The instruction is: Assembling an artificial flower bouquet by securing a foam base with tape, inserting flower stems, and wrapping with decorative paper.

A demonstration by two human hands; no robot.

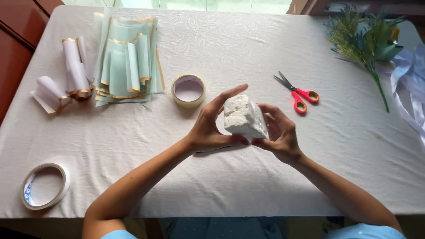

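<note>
— What lies closest on the counter?

— A roll of tape sits flat near the front left edge. Just beyond, the person's two hands meet above the middle of the cloth.

— And what do they hold?

— A white foam block. The left hand clasps its left side, fingers curled over the top; the right hand cups its right side and underside. Its long axis seems to run from upper left to lower right, the near end tipped toward the right hand, though the fingers hide part of it.

— Farther back?

— A second tape roll lies left of the block, red-handled scissors right of it, blades pointing away to the left. Beyond are pale green sheets edged in gold, white paper rolls beside them, and a green sprig with white ribbon at the far right.
</note>
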